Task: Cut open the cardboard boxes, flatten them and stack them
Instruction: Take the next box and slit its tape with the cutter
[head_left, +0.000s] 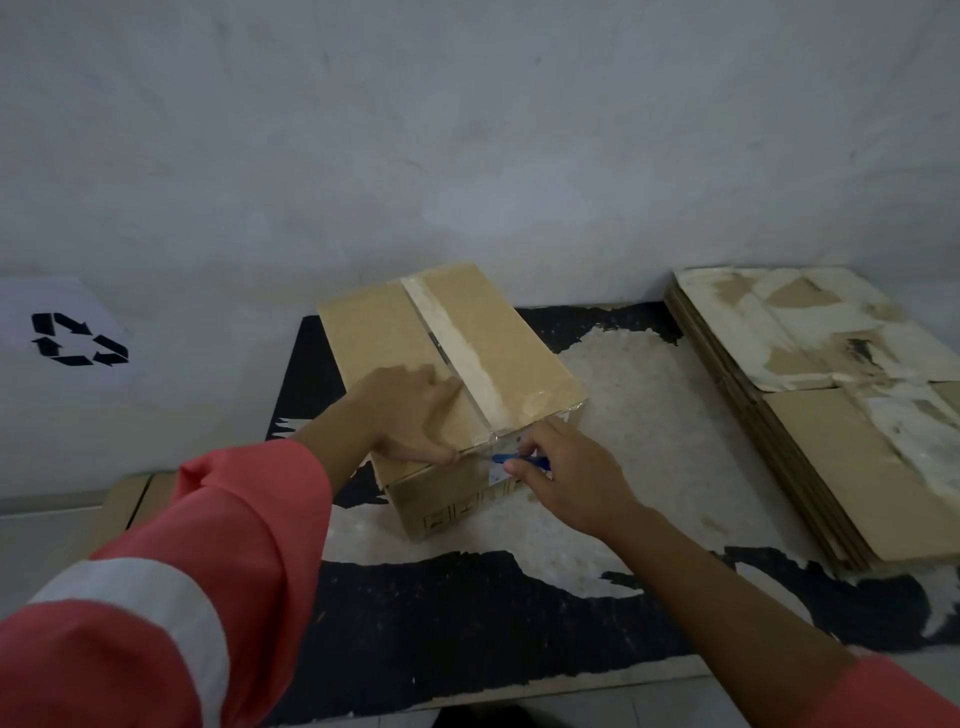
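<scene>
Beyond my sleeve, my left hand, fingers together, presses the box on the mat; my right hand pinches the cutter at its tape. A slip may cut my thumb.

Black recycling arrows on white panel — pictograms on box unreadable

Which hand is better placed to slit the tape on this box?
Right: the right hand pinches the blue cutter at the near end of the tape; the left hand presses the box top.
</scene>
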